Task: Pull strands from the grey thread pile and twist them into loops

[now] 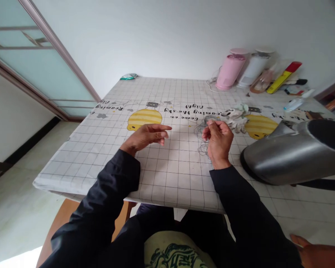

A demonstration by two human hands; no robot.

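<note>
A loose tangle of thin dark thread (200,128) lies on the checked tablecloth, its loops spreading behind and to the left of my right hand (220,143). Thumb and forefinger of that hand are pinched together at the tangle's edge, apparently on a strand too fine to follow. My left hand (149,137) hovers over the cloth by a printed yellow balloon, forefinger stretched to the right and the other fingers half bent. Nothing can be seen in it. Crumpled whitish gloves (236,121) lie just beyond my right hand.
A large steel kettle (290,156) stands close on the right. Along the wall are a pink cylinder (230,72), a white cylinder (252,70), a yellow-and-red box (283,78) and a clear bottle (298,101). A green packet (128,76) sits at the far left corner.
</note>
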